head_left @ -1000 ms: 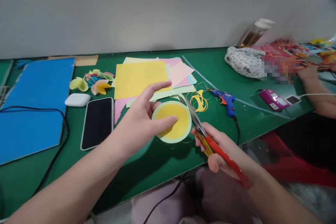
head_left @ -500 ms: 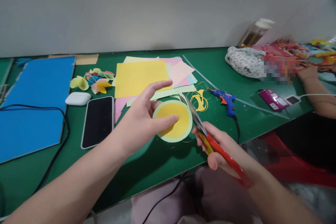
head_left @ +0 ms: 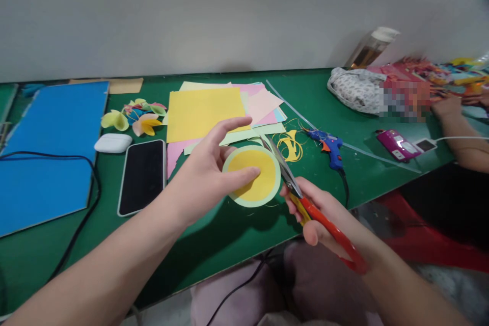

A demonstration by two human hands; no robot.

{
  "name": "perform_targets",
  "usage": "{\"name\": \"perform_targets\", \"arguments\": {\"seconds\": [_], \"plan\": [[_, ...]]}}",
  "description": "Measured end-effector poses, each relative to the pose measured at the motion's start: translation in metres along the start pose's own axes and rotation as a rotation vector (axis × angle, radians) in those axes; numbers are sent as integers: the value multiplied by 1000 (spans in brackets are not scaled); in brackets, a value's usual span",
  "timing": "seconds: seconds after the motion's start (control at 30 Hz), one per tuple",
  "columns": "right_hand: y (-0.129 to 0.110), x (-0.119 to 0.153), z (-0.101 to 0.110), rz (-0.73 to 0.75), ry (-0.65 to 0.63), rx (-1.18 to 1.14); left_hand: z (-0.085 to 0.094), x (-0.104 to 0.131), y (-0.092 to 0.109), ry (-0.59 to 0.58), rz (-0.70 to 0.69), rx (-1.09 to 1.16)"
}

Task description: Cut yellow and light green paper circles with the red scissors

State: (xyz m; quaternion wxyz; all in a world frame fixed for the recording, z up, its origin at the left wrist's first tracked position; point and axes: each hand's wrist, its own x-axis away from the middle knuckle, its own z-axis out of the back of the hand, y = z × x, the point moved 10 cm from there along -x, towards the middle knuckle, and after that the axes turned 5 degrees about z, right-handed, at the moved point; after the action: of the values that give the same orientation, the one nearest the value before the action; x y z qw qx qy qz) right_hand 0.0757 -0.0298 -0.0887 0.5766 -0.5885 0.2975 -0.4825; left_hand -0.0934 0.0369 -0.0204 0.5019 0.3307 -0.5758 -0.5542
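My left hand point(head_left: 214, 173) pinches a paper disc, a yellow circle point(head_left: 263, 181) lying on a slightly larger pale green circle point(head_left: 275, 191), with the thumb pressed on the yellow face. The fingers underneath are mostly hidden. In my right hand point(head_left: 321, 214) is a pair of scissors point(head_left: 319, 219) with red and yellow handles. Their blades point away from me, slightly parted, alongside the disc's right edge. Whether they touch the paper I cannot tell. Behind the disc lie coloured paper sheets point(head_left: 206, 112) and curly yellow offcuts point(head_left: 292, 146).
To the left are a phone point(head_left: 143, 178), a white earbud case point(head_left: 113, 143), paper flowers point(head_left: 147, 123) and a blue board point(head_left: 53, 147) crossed by a black cable. A blue glue gun point(head_left: 333, 148), a purple device point(head_left: 399, 144) and another person's arm point(head_left: 458, 132) are on the right.
Almost nothing differs. My right hand and the scissors have shifted very slightly to the right; the left hand and disc stay practically where they were.
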Motion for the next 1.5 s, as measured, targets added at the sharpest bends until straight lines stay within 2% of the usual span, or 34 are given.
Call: {"name": "perform_targets", "arguments": {"seconds": [0.33, 0.57, 0.7, 0.87, 0.97, 1.03, 1.1, 1.17, 1.3, 1.5], "plan": [[2, 2, 5, -10, 9, 35, -4, -1, -3, -49, 18, 26], [-10, 3, 2, -62, -46, -120, -7, -2, -6, -75, 31, 26], [-17, 4, -2, -42, -75, -203, -9, -4, -8, -83, 54, 6], [-4, -4, 7, -9, 20, -303, -8, -10, -13, -59, 39, -8], [4, -19, 13, 6, 78, -442, -6, -19, -24, -35, 57, 18], [4, -35, 21, 44, 130, -502, -2, -26, -29, 23, 60, 28], [2, -50, 34, 76, 221, -443, 1, -33, -33, 73, 63, 36], [-3, -64, 43, 110, 257, -382, 1, -38, -37, 111, 83, 35], [-5, -78, 46, 149, 169, -371, -2, -45, -46, 174, 132, -6], [13, -68, 60, 174, 96, -395, -6, -48, -68, 240, 202, -78]]}}
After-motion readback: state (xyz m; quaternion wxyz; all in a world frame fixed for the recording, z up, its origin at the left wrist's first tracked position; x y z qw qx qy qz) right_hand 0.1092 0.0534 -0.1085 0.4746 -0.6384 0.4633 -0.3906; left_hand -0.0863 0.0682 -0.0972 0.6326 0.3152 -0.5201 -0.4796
